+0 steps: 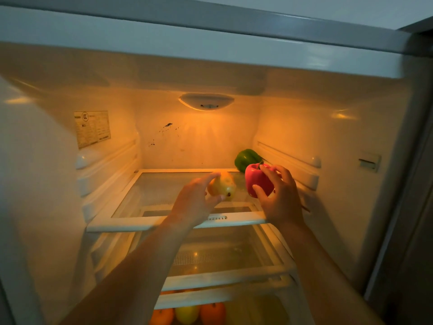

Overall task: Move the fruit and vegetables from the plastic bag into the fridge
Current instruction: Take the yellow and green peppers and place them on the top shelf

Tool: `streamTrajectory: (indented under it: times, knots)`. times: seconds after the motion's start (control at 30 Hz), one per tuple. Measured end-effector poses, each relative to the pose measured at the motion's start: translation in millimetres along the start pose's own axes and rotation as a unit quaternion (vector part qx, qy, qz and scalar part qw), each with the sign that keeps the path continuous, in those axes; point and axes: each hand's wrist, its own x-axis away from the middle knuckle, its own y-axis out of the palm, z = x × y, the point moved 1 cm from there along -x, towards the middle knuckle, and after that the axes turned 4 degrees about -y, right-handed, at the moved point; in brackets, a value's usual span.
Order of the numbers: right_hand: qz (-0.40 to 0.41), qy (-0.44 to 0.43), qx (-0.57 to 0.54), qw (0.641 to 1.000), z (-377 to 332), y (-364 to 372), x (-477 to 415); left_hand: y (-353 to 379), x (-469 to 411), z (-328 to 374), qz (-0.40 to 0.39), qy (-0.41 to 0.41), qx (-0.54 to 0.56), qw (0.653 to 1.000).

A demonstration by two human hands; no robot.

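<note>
Both my hands reach into the open fridge above its top glass shelf (131, 225). My left hand (194, 202) is wrapped around a yellow pear-like fruit (225, 185), held just over the shelf's middle. My right hand (280, 198) grips a red bell pepper (257, 181) at the right side of the shelf. Behind the red one, a green bell pepper (247, 158) lies in the back right corner. The plastic bag is not in view.
A second glass shelf (225, 276) sits below. Under it, a crisper drawer holds oranges (212, 313) and a yellow fruit (186, 314). A lamp (206, 102) glows on the back wall. The fridge's side walls close in left and right.
</note>
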Motion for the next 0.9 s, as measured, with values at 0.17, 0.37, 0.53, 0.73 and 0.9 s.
streamTrajectory:
  times: [0.17, 0.37, 0.53, 0.73, 0.9]
  knots:
    - [-0.004, 0.001, -0.015, 1.0, 3, 0, -5, -9, -11, 6, -0.019, -0.025, 0.041, 0.999]
    - [0.028, 0.008, 0.009, 1.0, 5, 2, -6, 13, -18, 10, -0.044, -0.01, 0.04, 0.998]
    - [0.035, 0.008, -0.001, 0.999, 5, 4, -6, 20, -22, 5, -0.04, 0.008, 0.003, 0.999]
    - [0.029, 0.011, 0.004, 1.0, 1, 1, -6, 14, -18, 8, -0.031, 0.017, -0.002, 0.999]
    - [0.025, 0.024, -0.005, 0.999, 1, -1, -5, 3, -12, 10, -0.042, -0.017, 0.028, 0.999]
